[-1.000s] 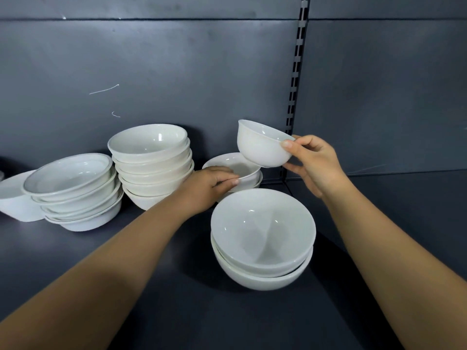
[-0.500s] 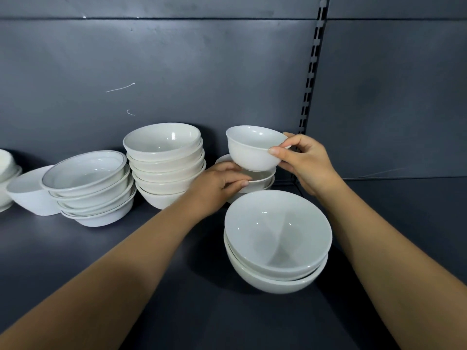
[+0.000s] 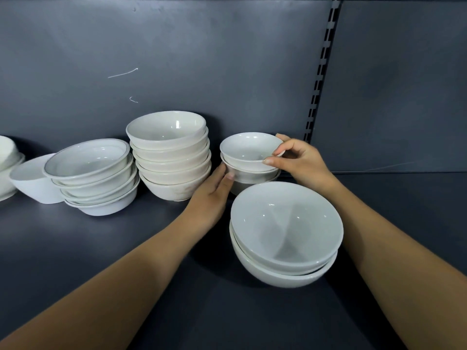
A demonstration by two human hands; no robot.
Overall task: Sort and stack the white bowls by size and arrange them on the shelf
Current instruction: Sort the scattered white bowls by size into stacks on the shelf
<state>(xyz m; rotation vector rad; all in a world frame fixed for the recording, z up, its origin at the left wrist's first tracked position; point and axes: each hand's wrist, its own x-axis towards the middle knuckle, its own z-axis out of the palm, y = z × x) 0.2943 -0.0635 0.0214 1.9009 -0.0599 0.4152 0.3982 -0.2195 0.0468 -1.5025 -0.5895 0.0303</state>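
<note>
Lining a dark grey metal shelf (image 3: 126, 248), white ceramic bowls (image 3: 171, 157) stand stacked. Right hand (image 3: 303, 162) pinches the small top bowl (image 3: 249, 151); left hand (image 3: 209, 195), fingers flat, touches its stack.

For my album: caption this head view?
Right hand pinches the top small bowl on its stack while the left hand touches it.
</note>
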